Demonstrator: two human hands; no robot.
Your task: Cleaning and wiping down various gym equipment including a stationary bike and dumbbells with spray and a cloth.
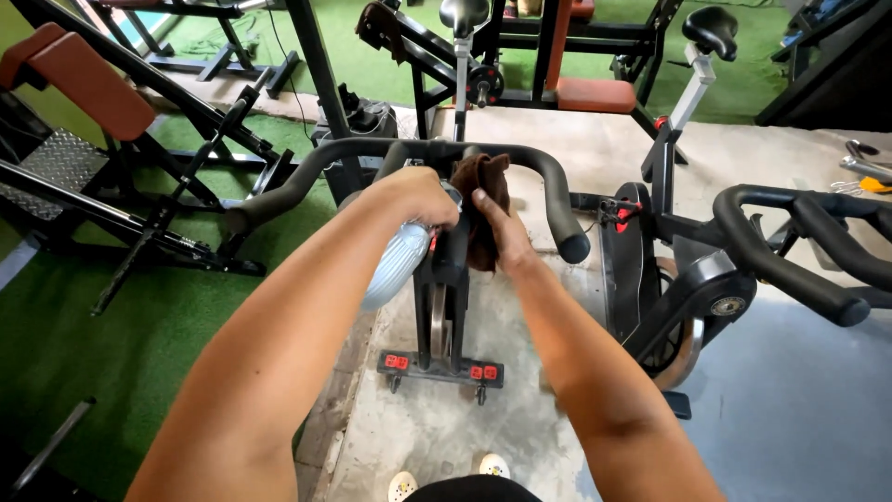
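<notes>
You stand over a black exercise bike (pixel 441 307) whose curved, matte handlebar (pixel 548 186) is wrapped in smooth foam-like grip. Your left hand (pixel 418 197) curls its fingers around a pale blue, ribbed plastic spray bottle (pixel 395 265), which tilts down to the left beside the bike's stem. Your right hand (pixel 502 228) presses a soft, crumpled brown cloth (pixel 483 181) against the handlebar's centre, fingers closed on the fabric. Both forearms stretch forward, nearly meeting at the handlebar. Rough grey concrete floor (pixel 446 428) lies beneath the bike, with green artificial turf (pixel 111 344) to the left and a second black bike (pixel 706 288) on your right.
</notes>
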